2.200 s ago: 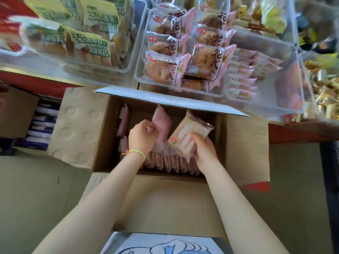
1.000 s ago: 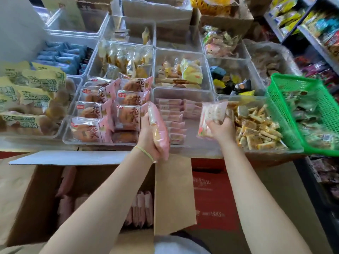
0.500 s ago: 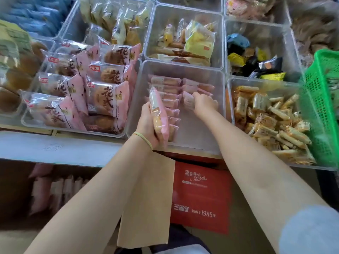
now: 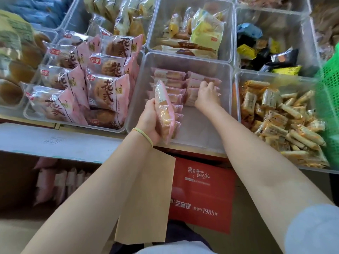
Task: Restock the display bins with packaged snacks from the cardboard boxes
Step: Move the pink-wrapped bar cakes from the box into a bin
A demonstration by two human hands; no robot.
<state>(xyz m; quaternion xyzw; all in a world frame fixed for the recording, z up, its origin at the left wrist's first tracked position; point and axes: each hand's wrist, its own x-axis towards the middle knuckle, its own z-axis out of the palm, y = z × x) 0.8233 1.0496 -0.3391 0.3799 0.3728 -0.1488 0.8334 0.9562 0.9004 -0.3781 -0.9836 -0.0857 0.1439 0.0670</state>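
At about 8 o'clock an open cardboard box point(image 4: 60, 182) sits low down with pink packs standing in a row inside it, and its brown flap point(image 4: 146, 197) hangs just under the left arm. Up at 10 o'clock a clear bin of big cake packs point(image 4: 82, 85) shows pink and clear wrappers with round brown cakes. The left arm reaches up from 7 o'clock toward the middle, with a thin yellow-green band point(image 4: 144, 135) on the wrist. The left hand point(image 4: 149, 121) is curled round a small stack of pink snack packs point(image 4: 164, 109), held on edge over the near left part of the middle clear bin point(image 4: 198, 142). In that bin, more pink packs point(image 4: 170, 77) lie in neat rows toward the far side. The right arm comes in from 4 o'clock, with a pale sleeve at the edge. The right hand point(image 4: 207, 96) lies palm down on the packs at the far right of the bin, fingers bent over one pack point(image 4: 190, 97) and touching it; I cannot tell if it is gripping or only pressing. Below the bin at 6 o'clock is a red box point(image 4: 201, 197) with white writing. At 3 o'clock a bin of orange and clear snack sticks point(image 4: 278, 121) is full, and a green basket point(image 4: 328, 107) is at the right edge.
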